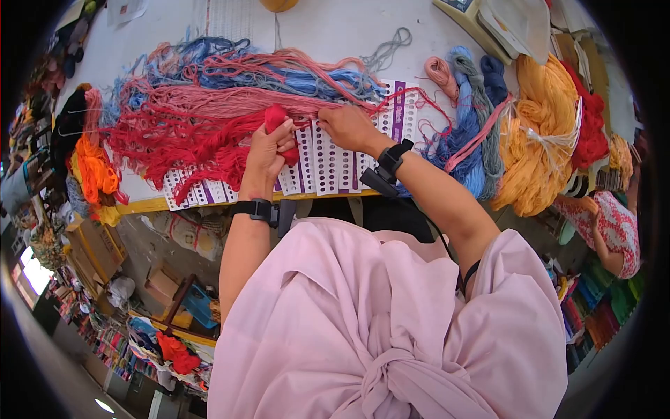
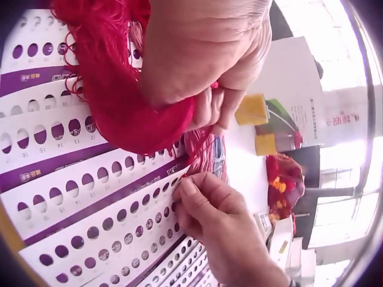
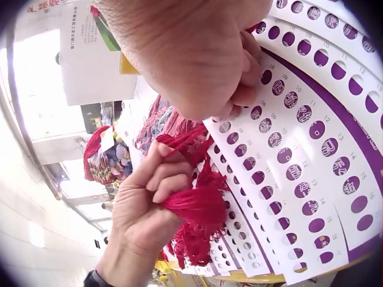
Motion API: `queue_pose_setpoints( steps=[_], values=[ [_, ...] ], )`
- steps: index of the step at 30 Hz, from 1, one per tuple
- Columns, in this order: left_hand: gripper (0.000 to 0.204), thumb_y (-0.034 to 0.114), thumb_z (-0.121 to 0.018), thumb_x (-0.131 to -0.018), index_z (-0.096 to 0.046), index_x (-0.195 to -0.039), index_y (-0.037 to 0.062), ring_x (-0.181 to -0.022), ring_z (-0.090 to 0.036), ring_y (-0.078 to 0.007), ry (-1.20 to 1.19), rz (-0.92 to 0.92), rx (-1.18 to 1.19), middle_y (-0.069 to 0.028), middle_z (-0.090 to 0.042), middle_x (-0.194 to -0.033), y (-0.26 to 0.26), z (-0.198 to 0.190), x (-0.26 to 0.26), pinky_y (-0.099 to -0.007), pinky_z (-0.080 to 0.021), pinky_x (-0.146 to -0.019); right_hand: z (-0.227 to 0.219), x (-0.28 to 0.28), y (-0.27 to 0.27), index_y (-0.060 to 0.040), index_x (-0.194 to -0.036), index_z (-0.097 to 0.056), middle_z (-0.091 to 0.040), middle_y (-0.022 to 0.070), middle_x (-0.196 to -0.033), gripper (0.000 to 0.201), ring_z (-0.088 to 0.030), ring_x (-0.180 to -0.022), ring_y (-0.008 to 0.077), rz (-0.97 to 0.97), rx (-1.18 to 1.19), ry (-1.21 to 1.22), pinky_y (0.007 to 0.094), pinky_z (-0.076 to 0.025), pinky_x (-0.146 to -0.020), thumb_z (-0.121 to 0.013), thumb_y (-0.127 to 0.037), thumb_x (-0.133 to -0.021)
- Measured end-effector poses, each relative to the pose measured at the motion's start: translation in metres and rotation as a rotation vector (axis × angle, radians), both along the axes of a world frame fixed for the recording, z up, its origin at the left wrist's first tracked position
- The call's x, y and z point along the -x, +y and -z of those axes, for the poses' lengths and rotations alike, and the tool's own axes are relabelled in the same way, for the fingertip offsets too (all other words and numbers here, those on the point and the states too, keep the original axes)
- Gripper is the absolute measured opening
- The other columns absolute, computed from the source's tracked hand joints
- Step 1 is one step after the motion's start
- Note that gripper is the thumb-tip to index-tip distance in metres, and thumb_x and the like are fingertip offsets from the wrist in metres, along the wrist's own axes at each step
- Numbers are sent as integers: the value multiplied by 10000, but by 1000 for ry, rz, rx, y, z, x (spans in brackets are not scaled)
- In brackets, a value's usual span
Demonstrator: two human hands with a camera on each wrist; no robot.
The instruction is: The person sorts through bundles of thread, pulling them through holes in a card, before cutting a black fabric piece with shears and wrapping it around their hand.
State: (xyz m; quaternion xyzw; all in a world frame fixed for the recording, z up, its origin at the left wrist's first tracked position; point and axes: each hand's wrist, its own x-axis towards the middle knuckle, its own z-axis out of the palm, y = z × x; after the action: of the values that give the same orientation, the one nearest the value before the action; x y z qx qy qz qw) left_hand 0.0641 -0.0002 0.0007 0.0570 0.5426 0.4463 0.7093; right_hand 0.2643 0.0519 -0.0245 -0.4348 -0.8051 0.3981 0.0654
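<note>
Across a white table (image 1: 307, 28), a broad heap of red, pink and blue thread (image 1: 174, 126) sprawls beside and partly over rows of punched cards (image 1: 328, 164). Above the cards, a person's left hand (image 1: 269, 148), forearm reaching nearly straight ahead, curls its fingers around a red skein (image 1: 276, 117), clamping it against the palm. The right hand (image 1: 351, 129), knuckles up and forearm angled inward, works just beside it, thumb and forefinger together, pinching a thin red strand (image 2: 200, 146) near the cards' holes.
</note>
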Motion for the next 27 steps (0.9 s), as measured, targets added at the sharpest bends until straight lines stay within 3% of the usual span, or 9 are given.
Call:
queue_pose_setpoints(
  steps=[2,5,8,11,14,18,22,24,27],
  values=[
    [90,86,-673,-853,-594,-888,58,-494,-370,-16,-169,80,46,16,-562,-744,-3,2,9,-166,-270,-430,-1,0,0,-79,-838,-611,-635,185,-729,145,-615,-728,406,2,-29,2,524,-463,-656,-570,-214,-869],
    [86,118,-641,-888,-601,-917,47,-488,-367,-20,350,598,156,2,-576,-763,11,-22,10,-164,-274,-432,4,-1,0,-80,-825,-619,-636,181,-731,146,-617,-727,398,2,-35,53,520,-465,-656,-569,-211,-866],
    [105,148,-648,-887,-619,-911,50,-493,-376,-20,451,754,230,9,-582,-742,29,-35,8,-179,-270,-430,2,0,1,-80,-820,-623,-636,176,-731,145,-619,-739,394,-5,-29,15,513,-468,-666,-570,-209,-862],
    [123,188,-678,-861,-639,-863,72,-493,-382,-26,43,417,69,40,-551,-672,26,-22,14,-201,-263,-434,-1,-2,1,-81,-821,-634,-640,149,-721,166,-625,-743,367,-30,-34,-3,485,-475,-677,-583,-234,-859],
    [206,247,-704,-841,-665,-887,50,-513,-442,-48,251,497,-68,25,-553,-654,14,-26,-1,-230,-323,-461,-1,-12,5,-85,-842,-651,-652,122,-737,196,-631,-748,330,-141,129,192,452,-481,-687,-589,-270,-864],
    [191,243,-676,-867,-676,-929,63,-552,-434,-39,471,809,-171,52,-530,-649,3,-8,-15,-225,-348,-511,-3,-17,10,-90,-871,-663,-665,110,-784,206,-634,-772,306,-35,390,214,429,-483,-706,-585,-281,-868],
    [167,149,-608,-898,-656,-958,0,-538,-380,-46,334,305,-18,65,-437,-628,16,-1,29,-211,-304,-471,2,-13,5,-80,-854,-655,-666,137,-830,200,-626,-829,346,-69,173,30,470,-473,-741,-567,-257,-876],
    [189,89,-552,-919,-625,-1003,-64,-548,-361,-50,292,48,-64,48,-405,-633,27,-30,72,-191,-283,-474,0,-12,7,-77,-848,-653,-665,146,-839,200,-623,-840,361,-85,184,9,485,-469,-751,-561,-252,-879],
    [243,123,-506,-964,-597,-1100,-57,-749,-513,-121,422,-237,-339,-94,-613,-963,37,-70,161,-250,-420,-642,4,-12,6,-71,-855,-650,-664,155,-837,198,-625,-830,367,-107,164,-33,489,-471,-752,-555,-242,-881]
  ],
)
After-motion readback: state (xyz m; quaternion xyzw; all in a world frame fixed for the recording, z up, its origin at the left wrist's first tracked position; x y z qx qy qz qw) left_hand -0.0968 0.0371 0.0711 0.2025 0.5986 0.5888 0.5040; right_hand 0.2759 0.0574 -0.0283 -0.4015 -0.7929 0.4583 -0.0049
